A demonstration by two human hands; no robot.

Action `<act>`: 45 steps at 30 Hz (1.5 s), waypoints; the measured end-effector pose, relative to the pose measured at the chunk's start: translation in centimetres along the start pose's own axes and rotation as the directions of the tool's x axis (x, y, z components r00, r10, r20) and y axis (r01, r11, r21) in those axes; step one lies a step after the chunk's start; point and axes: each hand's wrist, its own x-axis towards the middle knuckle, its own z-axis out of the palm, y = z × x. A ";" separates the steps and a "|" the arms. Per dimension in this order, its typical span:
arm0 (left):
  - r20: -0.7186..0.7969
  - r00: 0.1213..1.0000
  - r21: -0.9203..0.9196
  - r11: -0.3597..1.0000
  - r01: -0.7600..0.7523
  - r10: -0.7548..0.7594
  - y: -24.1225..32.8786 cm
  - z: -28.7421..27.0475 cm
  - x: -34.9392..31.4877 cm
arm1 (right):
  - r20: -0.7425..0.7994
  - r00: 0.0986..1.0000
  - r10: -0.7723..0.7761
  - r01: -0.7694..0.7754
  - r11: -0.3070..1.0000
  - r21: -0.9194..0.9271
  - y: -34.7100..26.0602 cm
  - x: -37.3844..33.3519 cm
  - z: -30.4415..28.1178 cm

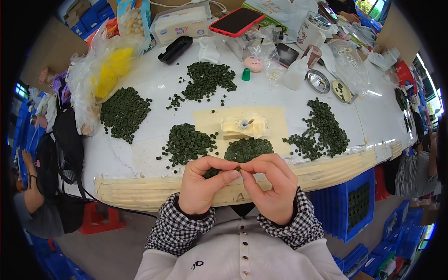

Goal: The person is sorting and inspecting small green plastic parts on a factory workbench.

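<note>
Fingertips of my left hand (208, 183) and my right hand (272, 181) meet in a pinch above the front of the table. Between them is a small dark green piece (238, 168), mostly hidden by the fingers. Just beyond lies a pile of small dark green ring-like parts (248, 150). Behind that pile stands a block wrapped in cream tape (242, 127) with a short upright pin in it. More green parts are heaped to the left (189, 143) and to the right (325, 128) of my hands.
Further heaps (125, 113) of green parts lie at the far left and back. A red-cased phone (237, 22), a clear plastic box (182, 23), a white bottle (295, 74) and metal lids (318, 81) crowd the rear. Blue crates (347, 205) stand beside the padded table edge (140, 189).
</note>
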 end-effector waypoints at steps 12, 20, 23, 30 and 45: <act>0.006 0.994 0.242 0.964 -0.109 0.111 0.0 0.0 0.0 | 0.076 0.994 -0.074 0.078 0.995 -0.056 -0.4 -0.2 -0.9; 0.002 0.998 0.208 0.976 -0.059 0.060 0.0 0.1 0.1 | 0.131 0.991 -0.023 0.028 0.999 -0.039 -0.4 -0.2 -1.4; 0.053 0.999 0.132 0.991 0.000 -0.007 0.2 0.0 -0.1 | 0.165 0.986 -0.008 -0.004 0.997 0.077 0.0 0.1 -2.0; 0.165 0.986 0.058 0.998 0.030 -0.039 0.2 -0.1 0.1 | 0.225 0.973 -0.048 0.007 0.984 0.179 0.5 0.5 -2.3; 0.166 0.985 0.301 0.953 -0.016 -0.036 1.2 0.7 0.0 | 0.188 0.981 -0.037 0.005 0.986 0.167 1.1 0.4 -1.9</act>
